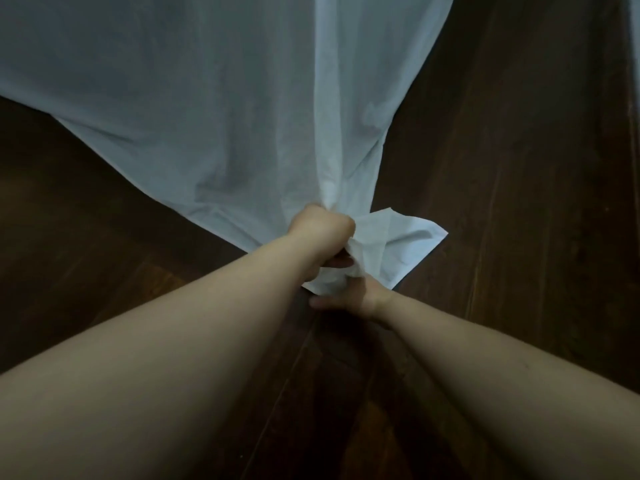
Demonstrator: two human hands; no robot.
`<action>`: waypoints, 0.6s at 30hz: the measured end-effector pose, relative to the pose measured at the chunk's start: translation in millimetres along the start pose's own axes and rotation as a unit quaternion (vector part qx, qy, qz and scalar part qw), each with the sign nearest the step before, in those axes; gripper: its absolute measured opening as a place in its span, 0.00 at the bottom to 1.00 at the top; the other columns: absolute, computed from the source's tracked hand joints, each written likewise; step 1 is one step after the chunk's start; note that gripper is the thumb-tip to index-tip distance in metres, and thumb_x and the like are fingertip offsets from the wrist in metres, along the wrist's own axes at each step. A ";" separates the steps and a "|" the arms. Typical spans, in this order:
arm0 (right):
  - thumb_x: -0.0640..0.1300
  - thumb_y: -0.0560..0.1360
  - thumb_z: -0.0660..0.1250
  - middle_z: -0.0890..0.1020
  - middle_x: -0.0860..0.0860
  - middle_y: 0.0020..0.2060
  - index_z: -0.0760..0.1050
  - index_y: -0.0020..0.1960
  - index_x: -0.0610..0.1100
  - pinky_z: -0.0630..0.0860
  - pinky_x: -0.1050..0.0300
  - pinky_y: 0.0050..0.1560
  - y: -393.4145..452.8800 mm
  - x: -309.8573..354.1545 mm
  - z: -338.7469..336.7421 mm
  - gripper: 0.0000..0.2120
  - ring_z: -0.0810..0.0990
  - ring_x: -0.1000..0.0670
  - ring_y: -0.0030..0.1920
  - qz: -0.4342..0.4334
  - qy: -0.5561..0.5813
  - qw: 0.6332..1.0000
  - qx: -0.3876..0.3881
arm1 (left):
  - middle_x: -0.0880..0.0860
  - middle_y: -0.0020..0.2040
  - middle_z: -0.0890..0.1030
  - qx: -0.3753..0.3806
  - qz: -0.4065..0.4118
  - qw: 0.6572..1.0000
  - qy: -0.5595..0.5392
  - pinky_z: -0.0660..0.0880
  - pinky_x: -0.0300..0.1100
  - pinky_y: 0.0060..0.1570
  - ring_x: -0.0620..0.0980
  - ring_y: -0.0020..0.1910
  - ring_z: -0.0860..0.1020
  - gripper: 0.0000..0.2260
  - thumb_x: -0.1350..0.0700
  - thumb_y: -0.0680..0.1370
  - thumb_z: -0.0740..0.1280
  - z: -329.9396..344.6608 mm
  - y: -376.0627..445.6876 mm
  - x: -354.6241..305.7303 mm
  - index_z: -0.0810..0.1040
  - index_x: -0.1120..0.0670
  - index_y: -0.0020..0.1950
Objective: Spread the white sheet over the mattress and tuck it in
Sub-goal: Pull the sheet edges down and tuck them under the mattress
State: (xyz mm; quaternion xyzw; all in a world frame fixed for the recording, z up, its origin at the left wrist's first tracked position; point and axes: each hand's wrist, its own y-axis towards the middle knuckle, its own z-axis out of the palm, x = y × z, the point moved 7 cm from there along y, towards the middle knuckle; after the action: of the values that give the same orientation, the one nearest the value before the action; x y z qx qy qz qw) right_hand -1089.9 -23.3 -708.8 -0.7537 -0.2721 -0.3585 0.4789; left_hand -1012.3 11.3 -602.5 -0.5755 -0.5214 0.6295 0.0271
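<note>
The white sheet [194,98] fills the upper left and centre of the view, drawn taut into a bunched corner near the middle. My left hand [320,233] is closed in a fist around that gathered corner. Just below and to the right, my right hand [353,296] grips the loose end of the same corner from underneath, its fingers partly hidden by cloth. A flap of the sheet's corner [405,244] sticks out to the right of both hands. The mattress is hidden under the sheet.
Dark brown wooden floorboards [502,202] surround the sheet on the left, right and bottom. A thin pale strip [635,46] runs along the upper right edge of the view.
</note>
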 end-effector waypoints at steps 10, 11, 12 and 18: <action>0.38 0.79 0.56 0.74 0.41 0.64 0.68 0.69 0.37 0.67 0.56 0.58 18.1 2.8 -35.6 0.18 0.71 0.41 0.65 0.068 0.066 0.979 -0.182 | 0.57 0.45 0.74 -0.046 0.040 0.995 0.084 0.77 0.43 0.41 0.54 0.41 0.77 0.04 0.63 0.75 0.64 -49.9 42.1 14.6 0.72 0.57 0.49; 0.36 0.78 0.56 0.75 0.41 0.61 0.69 0.68 0.38 0.68 0.54 0.59 17.5 0.9 -36.3 0.18 0.72 0.41 0.63 0.071 0.085 0.977 -0.181 | 0.58 0.51 0.76 -0.037 0.019 0.985 0.165 0.79 0.46 0.45 0.55 0.47 0.78 0.10 0.64 0.74 0.65 -52.3 46.5 26.3 0.73 0.58 0.54; 0.34 0.77 0.56 0.77 0.44 0.56 0.71 0.65 0.39 0.69 0.53 0.58 19.3 0.8 -33.6 0.17 0.73 0.43 0.60 0.080 0.113 0.976 -0.168 | 0.59 0.56 0.76 -0.018 0.005 0.979 0.204 0.79 0.48 0.50 0.56 0.52 0.78 0.17 0.64 0.73 0.67 -51.4 45.8 33.7 0.73 0.57 0.61; 0.28 0.72 0.60 0.76 0.45 0.47 0.74 0.56 0.40 0.73 0.51 0.53 26.3 11.9 -29.9 0.16 0.73 0.45 0.51 0.127 0.086 0.985 -0.073 | 0.54 0.73 0.66 0.082 0.093 0.943 0.309 0.68 0.43 0.63 0.55 0.70 0.68 0.42 0.55 0.72 0.74 -17.5 50.8 46.7 0.50 0.53 0.77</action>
State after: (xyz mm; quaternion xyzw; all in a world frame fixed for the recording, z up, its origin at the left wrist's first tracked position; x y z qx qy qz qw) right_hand -1071.4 -60.3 -704.6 -0.7813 -0.1050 -0.3778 0.4856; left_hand -986.0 28.7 -666.4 -0.7835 -0.3782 0.4609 0.1753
